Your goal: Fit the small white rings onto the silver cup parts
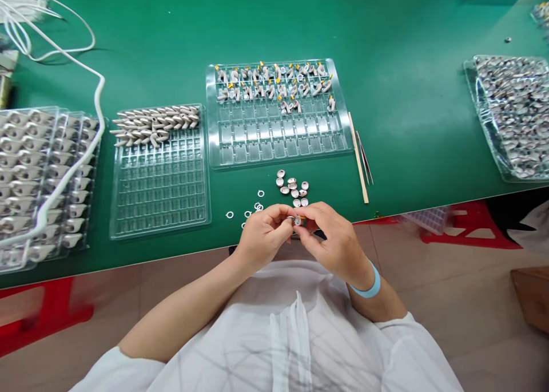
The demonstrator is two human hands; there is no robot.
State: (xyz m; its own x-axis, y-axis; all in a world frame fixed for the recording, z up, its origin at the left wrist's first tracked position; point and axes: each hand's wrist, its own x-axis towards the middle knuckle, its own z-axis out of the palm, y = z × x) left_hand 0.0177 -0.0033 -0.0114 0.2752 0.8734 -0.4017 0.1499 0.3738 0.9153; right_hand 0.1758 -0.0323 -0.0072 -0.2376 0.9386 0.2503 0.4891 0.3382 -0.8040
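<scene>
White rings [230, 214] lie on the green table [386, 94] beside the left hand [263, 234], whose fingertips pinch a small silvery part [297, 221] at the table's near edge, near clustered caps [293, 187]. The right hand [337, 243] pinches the same part from the opposite side

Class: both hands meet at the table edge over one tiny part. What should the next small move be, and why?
Probably press the small part fully together before reaching away: the left hand and right hand both pinch it, loose caps and rings lie just beyond, and the middle tray has open pockets.
</scene>
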